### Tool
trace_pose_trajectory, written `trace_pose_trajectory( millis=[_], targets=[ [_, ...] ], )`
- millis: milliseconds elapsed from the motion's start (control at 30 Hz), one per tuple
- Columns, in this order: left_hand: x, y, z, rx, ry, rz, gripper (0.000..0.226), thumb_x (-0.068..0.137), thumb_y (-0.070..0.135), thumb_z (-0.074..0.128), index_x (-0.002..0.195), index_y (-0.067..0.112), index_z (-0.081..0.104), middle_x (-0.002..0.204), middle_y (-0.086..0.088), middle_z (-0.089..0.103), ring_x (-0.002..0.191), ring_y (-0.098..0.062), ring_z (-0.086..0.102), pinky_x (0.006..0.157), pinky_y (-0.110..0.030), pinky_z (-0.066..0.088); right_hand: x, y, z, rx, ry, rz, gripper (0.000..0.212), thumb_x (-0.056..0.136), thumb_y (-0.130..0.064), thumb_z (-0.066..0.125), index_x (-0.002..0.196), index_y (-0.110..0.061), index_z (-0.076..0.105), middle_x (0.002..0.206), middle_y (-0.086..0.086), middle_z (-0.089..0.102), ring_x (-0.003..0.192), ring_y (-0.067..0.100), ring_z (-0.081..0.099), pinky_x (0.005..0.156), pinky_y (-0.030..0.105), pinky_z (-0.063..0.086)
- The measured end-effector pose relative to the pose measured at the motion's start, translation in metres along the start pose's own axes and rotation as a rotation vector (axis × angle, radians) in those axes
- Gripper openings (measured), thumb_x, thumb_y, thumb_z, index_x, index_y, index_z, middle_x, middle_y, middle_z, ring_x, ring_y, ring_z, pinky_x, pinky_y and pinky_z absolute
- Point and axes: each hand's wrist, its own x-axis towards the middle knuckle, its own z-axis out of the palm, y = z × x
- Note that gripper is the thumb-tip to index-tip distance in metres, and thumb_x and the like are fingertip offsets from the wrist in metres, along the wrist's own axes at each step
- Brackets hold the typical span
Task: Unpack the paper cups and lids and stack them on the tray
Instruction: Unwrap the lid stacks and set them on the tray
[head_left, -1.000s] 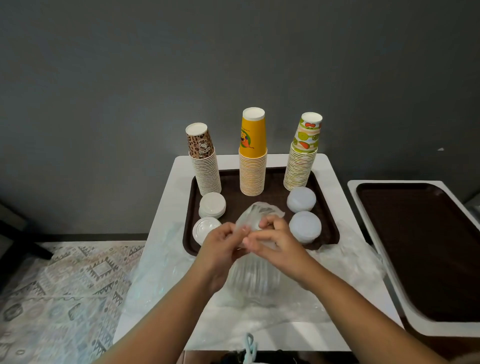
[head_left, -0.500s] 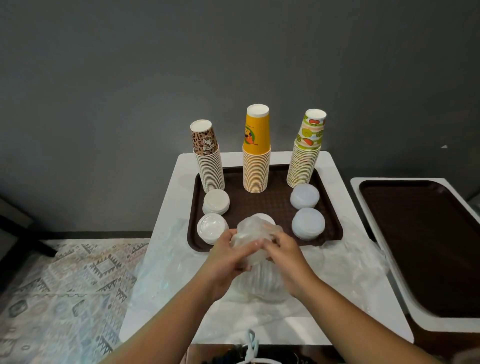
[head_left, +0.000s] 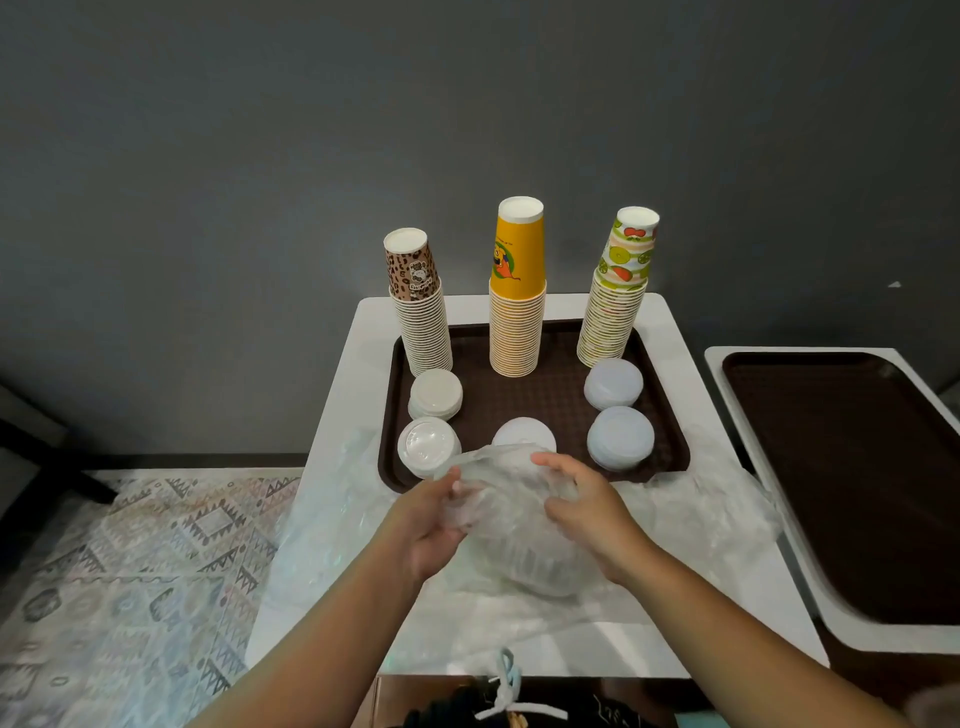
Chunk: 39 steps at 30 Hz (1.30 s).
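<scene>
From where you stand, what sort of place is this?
Probably a cafe or drinks-service corner: three tall paper cup stacks and lid piles on a brown serving tray, with a second tray alongside.

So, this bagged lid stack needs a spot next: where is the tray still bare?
On the tray, bare patch mid-tray between the yellow cup stack and the front centre lids. Left lid stacks and right lid stacks crowd the sides.

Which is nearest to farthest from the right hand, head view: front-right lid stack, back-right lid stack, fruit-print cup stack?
From the right hand:
1. Front-right lid stack, just beyond it on the tray.
2. Back-right lid stack, behind that.
3. Fruit-print cup stack, tray's back right corner.
</scene>
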Motion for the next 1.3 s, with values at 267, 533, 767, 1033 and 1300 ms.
trace_pose_trajectory(
  millis=[267, 533, 767, 1033, 1300],
  targets=[
    [-0.001, 0.006, -0.011, 0.902, 0.051, 0.289, 0.054, 0.068, 0.017, 0.085, 0.111, 0.012, 0.051, 0.103, -0.012, 0.063, 0.081, -0.021, 0.062, 0.054, -0.027, 0.049, 0.004, -0.003, -0.013, 0.015, 0.047, -0.015, 0.022, 0.094, -0.014, 0.052, 0.103, -0.026, 0.067, 0.088, -0.012, 0.065, 0.091, 0.008, 0.061, 0.071, 0.012, 0.045],
    [0.001, -0.001, 0.004, 1.232, 0.082, 0.460, 0.018, 0.090, 0.008, 0.046, 0.090, 0.014, 0.063, 0.069, 0.006, 0.057, 0.061, -0.007, 0.051, 0.050, -0.016, 0.038, 0.003, -0.004, -0.001, -0.529, -0.066, -0.126, 0.035, 0.078, -0.014, 0.072, 0.110, -0.017, 0.056, 0.106, 0.000, 0.057, 0.090, 0.013, 0.053, 0.064, 0.010, 0.038],
    [-0.005, -0.005, 0.017, 0.582, 0.010, 0.211, 0.035, 0.095, 0.011, 0.040, 0.061, 0.015, 0.039, 0.044, 0.006, 0.032, 0.033, -0.005, 0.025, 0.034, -0.014, 0.019, 0.008, -0.029, -0.012, -0.254, 0.114, -0.123, 0.017, 0.088, -0.001, 0.049, 0.082, -0.012, 0.060, 0.078, 0.000, 0.063, 0.073, 0.016, 0.057, 0.069, 0.028, 0.047],
    [0.000, -0.014, 0.005, 0.718, 0.143, 0.409, 0.013, 0.092, 0.017, 0.054, 0.087, 0.015, 0.066, 0.069, 0.007, 0.064, 0.061, -0.007, 0.057, 0.055, -0.023, 0.047, 0.007, -0.018, -0.012, -0.304, 0.174, -0.088, 0.035, 0.084, -0.019, 0.067, 0.116, -0.021, 0.052, 0.109, 0.000, 0.054, 0.100, 0.017, 0.055, 0.079, 0.029, 0.045],
    [0.000, -0.002, 0.014, 1.455, 0.122, 0.710, 0.032, 0.079, 0.031, 0.074, 0.100, 0.024, 0.051, 0.084, 0.013, 0.057, 0.075, -0.006, 0.052, 0.056, -0.014, 0.034, 0.003, -0.014, -0.011, -0.721, -0.098, -0.022, 0.012, 0.082, -0.013, 0.061, 0.093, -0.013, 0.058, 0.086, 0.001, 0.057, 0.091, 0.023, 0.059, 0.063, 0.024, 0.037]
  ],
)
